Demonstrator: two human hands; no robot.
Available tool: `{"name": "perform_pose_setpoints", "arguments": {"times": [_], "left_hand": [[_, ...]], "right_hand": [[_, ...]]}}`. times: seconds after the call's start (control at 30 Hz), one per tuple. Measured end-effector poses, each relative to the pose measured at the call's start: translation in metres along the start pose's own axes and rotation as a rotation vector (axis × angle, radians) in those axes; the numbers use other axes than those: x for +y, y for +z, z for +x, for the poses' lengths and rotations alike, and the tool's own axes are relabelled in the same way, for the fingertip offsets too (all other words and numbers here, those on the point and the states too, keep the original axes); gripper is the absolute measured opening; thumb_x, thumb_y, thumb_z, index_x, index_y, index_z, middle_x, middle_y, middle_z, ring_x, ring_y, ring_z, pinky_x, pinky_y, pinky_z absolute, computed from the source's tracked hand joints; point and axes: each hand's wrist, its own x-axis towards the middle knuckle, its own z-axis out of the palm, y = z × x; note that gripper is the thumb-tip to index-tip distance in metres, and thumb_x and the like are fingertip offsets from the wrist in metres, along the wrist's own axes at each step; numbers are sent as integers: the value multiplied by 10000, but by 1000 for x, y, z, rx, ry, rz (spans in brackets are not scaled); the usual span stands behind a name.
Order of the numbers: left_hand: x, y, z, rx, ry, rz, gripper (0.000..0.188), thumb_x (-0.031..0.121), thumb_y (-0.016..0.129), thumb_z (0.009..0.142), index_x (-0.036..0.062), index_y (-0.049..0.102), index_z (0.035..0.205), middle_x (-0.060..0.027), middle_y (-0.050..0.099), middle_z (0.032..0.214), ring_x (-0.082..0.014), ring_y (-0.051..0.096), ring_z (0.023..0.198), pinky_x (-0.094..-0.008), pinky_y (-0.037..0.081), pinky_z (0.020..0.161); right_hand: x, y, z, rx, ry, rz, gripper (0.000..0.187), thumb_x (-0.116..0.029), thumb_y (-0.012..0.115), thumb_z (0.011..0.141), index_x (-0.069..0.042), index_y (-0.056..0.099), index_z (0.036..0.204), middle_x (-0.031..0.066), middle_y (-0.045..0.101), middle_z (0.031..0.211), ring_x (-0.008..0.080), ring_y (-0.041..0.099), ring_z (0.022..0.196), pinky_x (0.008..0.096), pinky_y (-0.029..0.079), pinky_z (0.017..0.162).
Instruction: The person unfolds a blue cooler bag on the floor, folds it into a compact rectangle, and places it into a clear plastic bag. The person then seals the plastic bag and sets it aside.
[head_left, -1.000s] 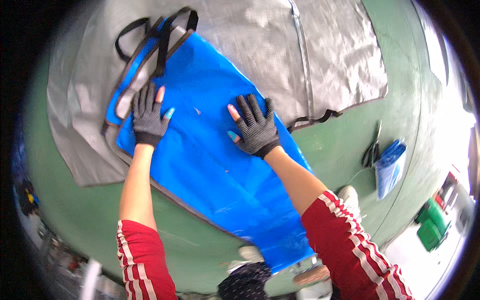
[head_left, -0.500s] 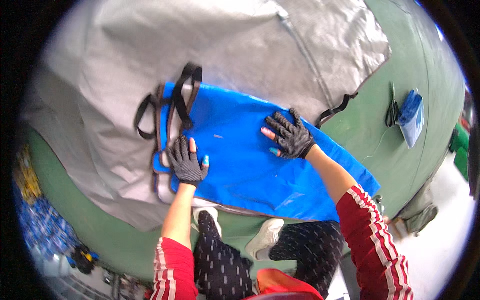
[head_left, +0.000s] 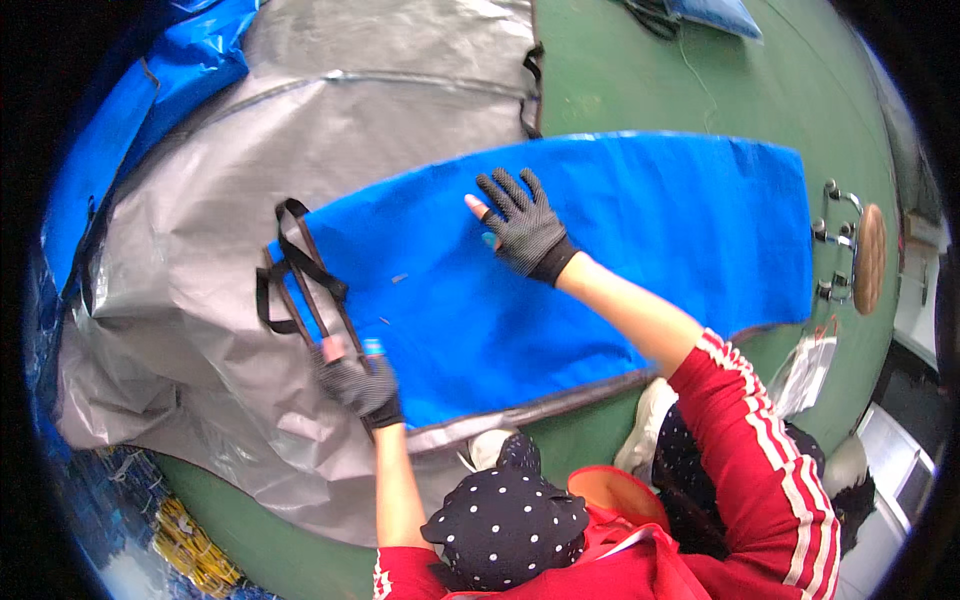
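Observation:
A blue sheet [head_left: 600, 290] with a brown-bound edge and grey underside lies over a large silver-grey cover [head_left: 220, 270]. Black straps [head_left: 310, 262] are fixed at the sheet's left end. My left hand [head_left: 362, 385], in a dark fingerless-tipped glove, rests at that end's lower corner, on the bound edge below the straps. It is slightly blurred, thumb apart from the fingers, with nothing seen in it. My right hand [head_left: 522, 228], gloved alike, lies flat on the sheet's upper middle with fingers spread.
A round brown-seated stool [head_left: 869, 260] with chrome legs stands beyond the sheet's right end. Another blue sheet [head_left: 140, 130] is at the far left. Yellow and blue bundles [head_left: 190, 540] lie at the lower left. A blue packet [head_left: 715, 15] sits on the green floor [head_left: 640, 80] at the top.
My view has swung toward the right, bringing the stool in. Both hands stay on the blue sheet; the left is now lower along its left edge, the right nearer the upper middle.

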Motion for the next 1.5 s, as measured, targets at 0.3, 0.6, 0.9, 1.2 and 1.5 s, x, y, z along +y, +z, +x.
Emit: {"name": "perform_pose_setpoints", "arguments": {"times": [0.3, 0.6, 0.9, 1.2, 1.5], "left_hand": [[-90, -28, 56, -853, -677, -597, 522, 417, 794, 708, -31, 621, 912, -79, 640, 766, -195, 598, 708, -327, 487, 707], [119, -66, 5, -933, 451, -296, 467, 291, 551, 884, 30, 482, 1264, -268, 633, 772, -421, 624, 670, -480, 498, 590], [228, -74, -15, -1053, 653, -311, 770, 366, 587, 870, -65, 254, 1415, -242, 653, 821, -381, 654, 743, -446, 521, 704], [126, -16, 4, -456, 794, -559, 514, 320, 396, 955, 26, 418, 1376, -246, 327, 1458, -459, 286, 1337, -537, 187, 1112], [169, 12, -26, -409, 708, -475, 543, 326, 508, 848, 6, 499, 1287, -306, 376, 1381, -494, 310, 1304, -595, 168, 1103]], "right_hand": [[-146, 45, -54, 65, 140, 225, 676, -337, 631, 769, -185, 423, 1394, 167, 406, 1418, 364, 333, 1341, 615, 133, 1109], [-96, 41, -68, 162, 511, 1124, 617, -377, 629, 832, -70, 451, 1337, 151, 503, 1286, 280, 459, 1195, 381, 297, 1079], [27, 8, -66, 186, 752, 1080, 319, -311, 635, 876, -14, 619, 989, 121, 661, 915, 230, 615, 815, 340, 476, 688], [89, -20, -46, -87, 715, 857, 166, -131, 489, 889, -16, 607, 868, 111, 602, 743, 223, 605, 695, 365, 477, 624], [103, 12, -26, -176, 587, 401, 437, -254, 382, 920, 154, 510, 1011, 342, 611, 848, 434, 634, 751, 481, 491, 680]]}}
